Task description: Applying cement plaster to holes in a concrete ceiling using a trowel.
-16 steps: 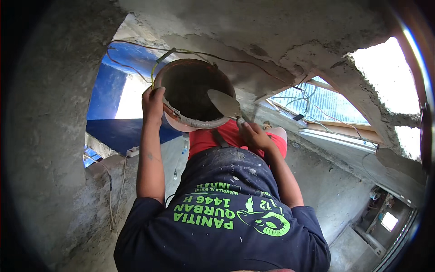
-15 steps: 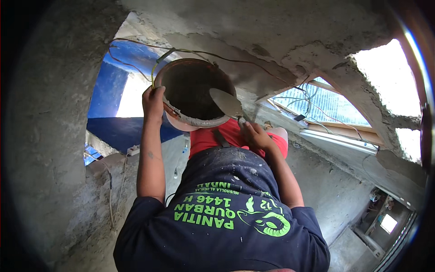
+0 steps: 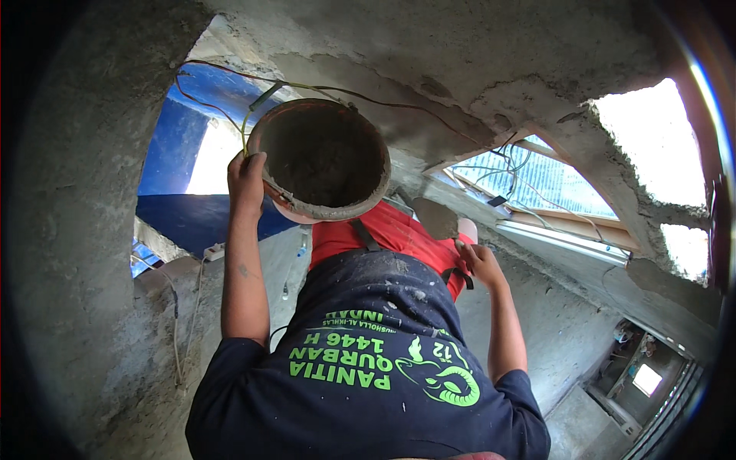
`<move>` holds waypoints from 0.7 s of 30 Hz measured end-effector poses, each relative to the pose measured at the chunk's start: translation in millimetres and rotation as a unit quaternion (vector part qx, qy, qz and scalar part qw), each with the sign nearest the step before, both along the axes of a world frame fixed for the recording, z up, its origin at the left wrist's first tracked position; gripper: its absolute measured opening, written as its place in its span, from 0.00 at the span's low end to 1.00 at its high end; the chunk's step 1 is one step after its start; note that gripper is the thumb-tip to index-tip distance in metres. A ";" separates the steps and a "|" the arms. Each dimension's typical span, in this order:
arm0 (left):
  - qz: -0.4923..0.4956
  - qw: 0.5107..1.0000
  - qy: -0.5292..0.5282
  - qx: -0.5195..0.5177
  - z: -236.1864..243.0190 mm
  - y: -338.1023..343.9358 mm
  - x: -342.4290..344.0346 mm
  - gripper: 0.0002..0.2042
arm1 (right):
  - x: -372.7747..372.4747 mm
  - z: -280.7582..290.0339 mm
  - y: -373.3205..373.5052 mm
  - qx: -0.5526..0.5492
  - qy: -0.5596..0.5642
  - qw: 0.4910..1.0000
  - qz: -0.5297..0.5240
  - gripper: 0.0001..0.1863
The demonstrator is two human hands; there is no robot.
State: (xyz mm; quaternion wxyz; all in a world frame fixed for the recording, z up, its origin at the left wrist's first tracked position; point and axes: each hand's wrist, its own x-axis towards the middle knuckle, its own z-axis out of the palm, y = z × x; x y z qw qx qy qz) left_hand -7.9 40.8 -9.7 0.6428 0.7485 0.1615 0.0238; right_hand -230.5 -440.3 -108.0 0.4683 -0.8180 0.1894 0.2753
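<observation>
My left hand is closed on the left rim of a round mortar bucket, its orange-brown side smeared with grey. Wet grey mortar lies inside it. My right hand is closed around the handle of a trowel, to the right of the bucket and apart from it. The trowel's rounded blade looks coated with grey mortar; the fingers cover most of its handle. Below the bucket are my red shorts, and a dark strap hangs beside my right hand.
Electric wires run along the rough cement wall beyond the bucket, one passing close to my left hand. To the left is an opening with a blue panel. A framed opening with loose cables lies to the right.
My right hand and the trowel have moved right and nearer to me, from over the bucket's rim to beside it. The bucket has shifted slightly left with my left hand.
</observation>
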 end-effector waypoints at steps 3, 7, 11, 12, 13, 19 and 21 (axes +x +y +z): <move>-0.018 1.000 -0.015 0.016 3.6 -3.8 -3.1 0.14 | 1.0 19.1 -11.9 -0.014 -0.057 0.996 -0.070 0.21; -0.051 0.996 -0.050 0.060 4.8 -10.0 -12.2 0.13 | 54.3 71.5 -2.0 -0.134 -0.185 0.973 0.013 0.16; -0.086 0.989 -0.061 0.108 9.9 -25.3 -20.0 0.13 | 110.1 123.6 24.8 -0.234 -0.300 0.912 0.155 0.15; -0.086 0.986 -0.077 0.120 15.2 -32.4 -23.5 0.12 | 123.7 132.8 35.1 -0.259 -0.317 0.893 0.185 0.14; -0.092 0.979 -0.096 0.153 20.2 -36.5 -26.3 0.12 | 137.8 150.3 48.1 -0.271 -0.294 0.884 0.243 0.12; -0.135 0.965 -0.137 0.180 27.8 -59.6 -38.4 0.09 | 200.0 164.2 108.2 -0.364 -0.258 0.768 0.460 0.04; -0.148 0.962 -0.141 0.179 28.7 -66.9 -42.1 0.08 | 210.8 159.5 129.1 -0.335 -0.258 0.723 0.546 0.06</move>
